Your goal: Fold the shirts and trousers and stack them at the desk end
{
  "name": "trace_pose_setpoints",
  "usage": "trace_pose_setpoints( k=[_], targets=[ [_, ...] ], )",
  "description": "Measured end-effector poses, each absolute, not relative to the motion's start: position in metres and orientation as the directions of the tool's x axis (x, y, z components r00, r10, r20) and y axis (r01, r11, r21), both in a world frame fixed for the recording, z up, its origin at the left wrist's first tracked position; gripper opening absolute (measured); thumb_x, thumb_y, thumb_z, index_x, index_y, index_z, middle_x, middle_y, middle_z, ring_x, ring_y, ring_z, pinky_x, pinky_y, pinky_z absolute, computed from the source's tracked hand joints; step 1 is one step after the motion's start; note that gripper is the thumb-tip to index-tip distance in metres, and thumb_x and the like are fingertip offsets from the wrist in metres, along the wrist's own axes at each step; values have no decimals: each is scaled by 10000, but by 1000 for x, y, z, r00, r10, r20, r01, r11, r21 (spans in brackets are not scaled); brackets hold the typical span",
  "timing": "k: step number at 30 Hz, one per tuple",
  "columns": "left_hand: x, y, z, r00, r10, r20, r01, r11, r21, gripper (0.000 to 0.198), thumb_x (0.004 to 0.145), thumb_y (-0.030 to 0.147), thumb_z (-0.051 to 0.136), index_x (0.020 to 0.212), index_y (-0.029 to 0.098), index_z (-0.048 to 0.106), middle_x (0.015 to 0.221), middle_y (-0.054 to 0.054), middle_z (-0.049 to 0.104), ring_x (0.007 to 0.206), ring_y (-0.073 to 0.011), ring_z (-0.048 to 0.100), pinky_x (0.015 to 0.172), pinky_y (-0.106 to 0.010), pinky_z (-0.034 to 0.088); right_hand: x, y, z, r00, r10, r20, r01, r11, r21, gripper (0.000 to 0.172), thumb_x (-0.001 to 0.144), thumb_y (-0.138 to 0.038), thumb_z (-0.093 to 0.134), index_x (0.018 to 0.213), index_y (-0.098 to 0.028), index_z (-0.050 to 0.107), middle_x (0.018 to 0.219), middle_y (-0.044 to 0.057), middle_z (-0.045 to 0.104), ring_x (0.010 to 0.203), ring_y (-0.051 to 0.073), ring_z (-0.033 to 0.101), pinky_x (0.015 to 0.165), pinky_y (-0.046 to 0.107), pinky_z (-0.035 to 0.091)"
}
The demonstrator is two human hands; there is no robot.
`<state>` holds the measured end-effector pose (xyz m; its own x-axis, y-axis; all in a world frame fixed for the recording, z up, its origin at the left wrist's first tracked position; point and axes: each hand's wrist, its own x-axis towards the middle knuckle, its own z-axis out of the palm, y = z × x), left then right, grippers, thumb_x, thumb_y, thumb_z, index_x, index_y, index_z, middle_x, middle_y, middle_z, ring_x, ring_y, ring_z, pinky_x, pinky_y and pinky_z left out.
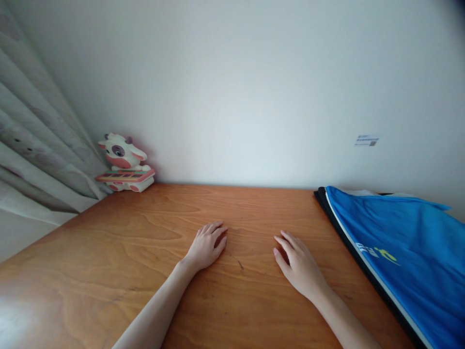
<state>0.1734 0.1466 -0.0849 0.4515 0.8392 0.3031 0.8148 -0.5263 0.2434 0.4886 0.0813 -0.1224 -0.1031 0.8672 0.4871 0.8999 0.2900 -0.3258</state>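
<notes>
My left hand (pixel 207 246) rests palm down on the wooden table (pixel 247 300), its fingers loosely spread and nothing in them. To its right, with bare wood between the two, my right hand (pixel 298 261) also lies on the tabletop, fingers apart and holding nothing. Nearest to the right hand is a blue cloth (pixel 407 242) with a black and white edge and a small yellow and white print. It lies along the table's right side, apart from the hand.
A toy cow with a small keyboard (pixel 125 165) stands at the far left corner by the wall (pixel 232 97). A pale patterned curtain (pixel 43 126) hangs along the left edge. A small printed label (pixel 366 140) is on the wall above the cloth.
</notes>
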Motion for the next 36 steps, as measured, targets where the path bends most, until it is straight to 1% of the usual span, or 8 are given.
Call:
trace_pose_setpoints(
  k=[7, 12, 16, 20, 23, 28, 32, 36],
  targets=[
    [173, 148, -87, 462, 815, 351, 807, -550, 215, 350, 992, 321, 507, 1283, 220, 673, 1392, -118, 644, 1266, -303, 609, 1087, -511, 481, 484, 80, -117, -98, 847, 522, 889, 311, -337, 334, 977, -325, 490, 1200, -182, 693, 1333, 155, 673, 1253, 328, 617, 1083, 540, 488],
    [182, 146, -85, 493, 744, 450, 757, -622, 199, 302, 968, 251, 497, 1209, 220, 677, 1262, -108, 699, 1149, -280, 663, 995, -473, 541, 487, 70, -98, -33, 831, 556, 888, 280, -365, 280, 982, -285, 483, 1194, -218, 653, 1172, 101, 723, 1094, 258, 687, 971, 420, 556],
    [187, 145, -85, 573, 666, 478, 654, -723, 224, 252, 978, 239, 477, 1098, 244, 699, 1188, -77, 720, 1060, -229, 694, 941, -376, 571, 530, 56, -72, 95, 834, 543, 972, 41, -232, 268, 986, -322, 474, 1101, -191, 677, 1122, 130, 722, 1026, 289, 695, 891, 426, 551],
    [185, 149, -89, 568, 657, 496, 626, -736, 257, 265, 985, 268, 462, 1045, 243, 718, 1160, -80, 725, 1039, -228, 704, 931, -365, 579, 598, 42, -55, 319, 847, 426, 947, -306, -102, 427, 977, -433, 469, 1168, -122, 691, 1094, 206, 709, 970, 354, 695, 804, 459, 537],
    [184, 151, -90, 558, 672, 487, 625, -726, 287, 274, 981, 290, 465, 1012, 254, 734, 1148, -79, 730, 1034, -237, 708, 933, -378, 581, 640, 37, -55, 437, 844, 310, 898, -395, -192, 467, 924, -521, 511, 1063, -140, 741, 1035, 221, 723, 941, 370, 706, 734, 439, 523],
    [185, 149, -85, 553, 677, 485, 598, -728, 335, 267, 969, 293, 476, 974, 266, 741, 1100, -71, 739, 995, -239, 711, 917, -385, 586, 674, 32, -61, 474, 841, 261, 854, -367, -369, 332, 833, -521, 554, 683, -264, 700, 757, 70, 764, 755, 281, 727, 637, 339, 491],
    [185, 145, -81, 534, 691, 487, 589, -717, 372, 250, 965, 283, 473, 951, 260, 722, 1072, -70, 732, 974, -229, 707, 896, -363, 587, 680, 37, -51, 571, 735, 366, 788, -366, -494, 443, 822, -647, 436, 667, -268, 603, 726, 103, 755, 754, 311, 716, 629, 375, 499],
    [189, 136, -76, 463, 731, 502, 555, -680, 479, 224, 951, 262, 478, 1036, 242, 684, 1077, -79, 721, 984, -227, 701, 914, -374, 584, 652, 56, -19, 612, 624, 486, 759, -292, -582, 551, 820, -774, 350, 752, -262, 540, 815, 165, 736, 846, 341, 694, 727, 437, 518]
  ],
)
